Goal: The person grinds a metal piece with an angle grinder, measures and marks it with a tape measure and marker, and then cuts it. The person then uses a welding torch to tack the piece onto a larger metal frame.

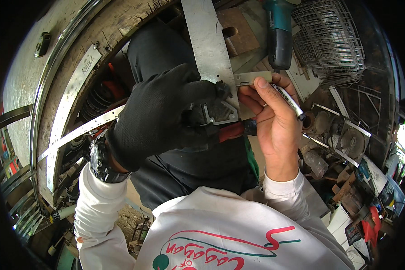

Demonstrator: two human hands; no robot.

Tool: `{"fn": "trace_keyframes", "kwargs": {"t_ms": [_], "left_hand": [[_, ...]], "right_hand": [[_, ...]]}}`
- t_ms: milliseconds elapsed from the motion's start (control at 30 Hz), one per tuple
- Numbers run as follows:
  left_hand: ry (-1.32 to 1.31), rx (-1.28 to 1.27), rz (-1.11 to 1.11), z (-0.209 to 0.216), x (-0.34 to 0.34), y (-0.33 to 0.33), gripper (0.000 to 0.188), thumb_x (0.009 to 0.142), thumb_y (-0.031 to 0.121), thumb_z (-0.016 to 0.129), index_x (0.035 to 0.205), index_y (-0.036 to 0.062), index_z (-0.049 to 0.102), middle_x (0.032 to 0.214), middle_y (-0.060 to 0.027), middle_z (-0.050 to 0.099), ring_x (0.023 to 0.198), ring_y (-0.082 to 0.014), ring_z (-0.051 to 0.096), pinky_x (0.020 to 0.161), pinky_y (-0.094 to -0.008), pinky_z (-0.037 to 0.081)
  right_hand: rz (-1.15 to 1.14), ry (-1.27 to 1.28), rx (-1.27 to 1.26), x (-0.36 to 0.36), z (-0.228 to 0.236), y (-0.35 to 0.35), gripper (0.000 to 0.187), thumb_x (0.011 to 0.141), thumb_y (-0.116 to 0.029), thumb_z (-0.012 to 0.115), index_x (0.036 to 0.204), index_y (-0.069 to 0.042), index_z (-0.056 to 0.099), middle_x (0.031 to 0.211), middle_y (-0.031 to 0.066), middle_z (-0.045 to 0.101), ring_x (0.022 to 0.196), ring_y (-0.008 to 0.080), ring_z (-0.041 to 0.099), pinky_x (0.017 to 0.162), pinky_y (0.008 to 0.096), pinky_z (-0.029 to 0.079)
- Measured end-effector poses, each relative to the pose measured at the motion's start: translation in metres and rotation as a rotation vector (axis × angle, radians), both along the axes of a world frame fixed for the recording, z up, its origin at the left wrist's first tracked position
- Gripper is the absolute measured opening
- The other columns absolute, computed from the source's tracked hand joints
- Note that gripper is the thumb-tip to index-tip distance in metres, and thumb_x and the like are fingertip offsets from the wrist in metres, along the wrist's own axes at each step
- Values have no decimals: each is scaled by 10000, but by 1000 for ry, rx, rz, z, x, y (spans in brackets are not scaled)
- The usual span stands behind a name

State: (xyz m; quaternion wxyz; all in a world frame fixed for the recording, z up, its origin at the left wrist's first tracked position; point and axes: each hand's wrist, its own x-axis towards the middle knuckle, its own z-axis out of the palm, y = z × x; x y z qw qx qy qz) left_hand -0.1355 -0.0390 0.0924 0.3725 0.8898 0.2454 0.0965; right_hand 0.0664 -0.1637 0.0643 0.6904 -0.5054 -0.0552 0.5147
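Observation:
My left hand (162, 112), in a black glove, is closed around a tool with a grey metal frame (221, 113); most of the tool is hidden by the fingers. A red and black part (231, 132) shows just below that frame. The gloved fingertips lie over the edge of a long flat metal bar (207, 42) that runs up and away from me. My bare right hand (276, 112) pinches a small flat metal plate (258, 78) between thumb and fingers, its left end at the bar's edge. A white marker pen (287, 101) with a black tip is tucked between the same hand's fingers.
A teal and black power tool (280, 40) lies far right of the bar, beside stacked wire mesh (326, 40). Metal strips (72, 99) and a curved wooden edge (117, 27) are at left. Scrap and a clear bottle (316, 163) clutter the right.

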Motion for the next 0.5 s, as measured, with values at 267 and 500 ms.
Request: {"fn": "trace_keyframes", "kwargs": {"t_ms": [267,500], "left_hand": [[12,-62,1,-4,1,1,651,622,340,969,1215,163,771,1059,-109,670,944,-327,731,798,-449,608],[48,-80,15,-10,0,1,663,634,351,988,1227,145,775,1076,-129,677,939,-345,743,794,-449,620]], "right_hand": [[20,-172,-5,6,-5,-10,461,1119,-455,520,1299,-49,643,1052,170,768,958,280,765,867,420,624],[11,-822,188,19,-8,-28,278,1049,-154,646,1263,11,580,891,73,623,746,112,536,668,294,480]]}}
